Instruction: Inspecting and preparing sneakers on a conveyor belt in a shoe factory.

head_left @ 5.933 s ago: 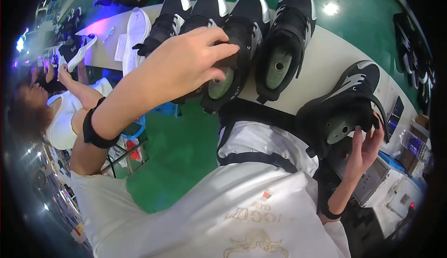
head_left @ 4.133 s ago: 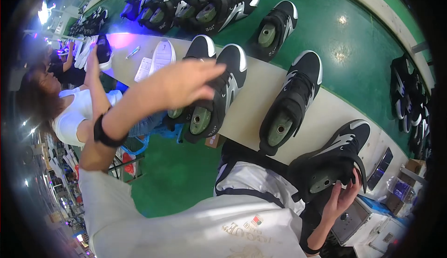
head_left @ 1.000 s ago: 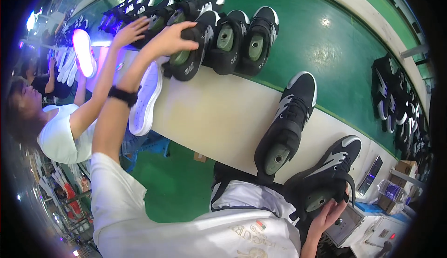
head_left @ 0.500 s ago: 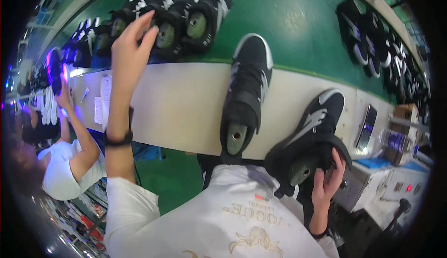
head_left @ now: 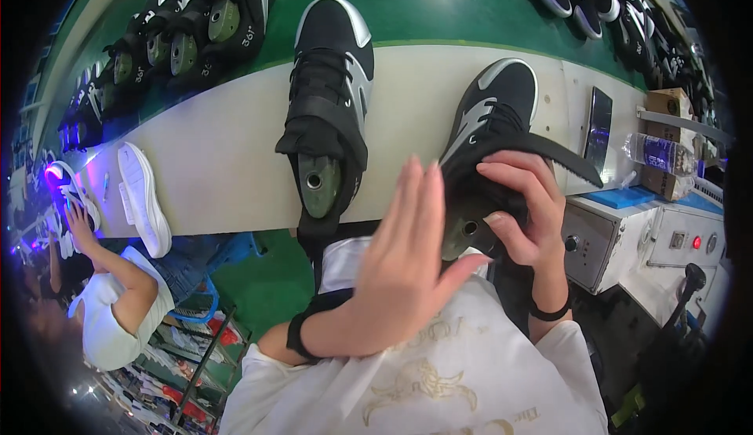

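Across the pale desk [head_left: 227, 141], a black shoe [head_left: 498, 90] is set at the near edge, heel overhanging: a drop could be caused by a downward push if it is loosely held. The left hand [head_left: 404, 274] is held flat beside it, fingers straight, nothing gripped. By the right hand [head_left: 533, 211], fingers bent, the collar is met; grip cannot be told. The loose strap [head_left: 561, 158] could be snagged by a passing thumb.

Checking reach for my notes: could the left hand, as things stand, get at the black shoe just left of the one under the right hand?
Likely yes: the left hand is open and appears empty, with nothing seen standing between it and that black shoe on the white tabletop.
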A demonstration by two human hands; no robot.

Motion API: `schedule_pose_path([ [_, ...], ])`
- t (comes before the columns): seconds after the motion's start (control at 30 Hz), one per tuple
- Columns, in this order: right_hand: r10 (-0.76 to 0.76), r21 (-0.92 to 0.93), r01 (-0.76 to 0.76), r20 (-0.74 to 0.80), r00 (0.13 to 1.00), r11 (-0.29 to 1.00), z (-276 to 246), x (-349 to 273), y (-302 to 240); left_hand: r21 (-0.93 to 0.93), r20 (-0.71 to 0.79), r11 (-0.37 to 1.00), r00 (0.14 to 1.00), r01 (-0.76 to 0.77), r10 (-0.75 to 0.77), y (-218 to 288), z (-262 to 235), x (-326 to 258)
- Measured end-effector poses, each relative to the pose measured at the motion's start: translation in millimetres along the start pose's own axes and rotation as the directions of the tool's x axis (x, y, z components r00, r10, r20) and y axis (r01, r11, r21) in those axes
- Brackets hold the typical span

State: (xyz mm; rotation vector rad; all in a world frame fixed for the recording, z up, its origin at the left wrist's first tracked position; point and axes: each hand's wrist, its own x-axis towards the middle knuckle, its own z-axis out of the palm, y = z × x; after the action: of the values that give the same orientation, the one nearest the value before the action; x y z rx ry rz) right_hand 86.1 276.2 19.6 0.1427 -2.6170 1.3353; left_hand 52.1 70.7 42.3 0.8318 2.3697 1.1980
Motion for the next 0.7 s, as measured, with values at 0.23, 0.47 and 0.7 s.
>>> schedule_pose_path([
  [0.23,0.032,0.315,-0.06,0.091,0.995,0.947,3.8,7.0,6.4,-0.059,0.213,0.969,0.952,0.239,-0.222,-10.2,29.9,24.6],
  [0.47,0.156,0.435,-0.066,-0.173,0.973,0.898,36.1,-6.3,-19.2,-0.111,0.156,0.981,0.978,0.159,-0.141,-18.9,40.6,20.2],
  [0.7,0.124,0.176,-0.084,-0.226,0.966,0.981,13.0,-21.6,-15.0,-0.333,0.211,0.94,0.977,0.079,-0.007,-22.9,17.6,26.2],
])
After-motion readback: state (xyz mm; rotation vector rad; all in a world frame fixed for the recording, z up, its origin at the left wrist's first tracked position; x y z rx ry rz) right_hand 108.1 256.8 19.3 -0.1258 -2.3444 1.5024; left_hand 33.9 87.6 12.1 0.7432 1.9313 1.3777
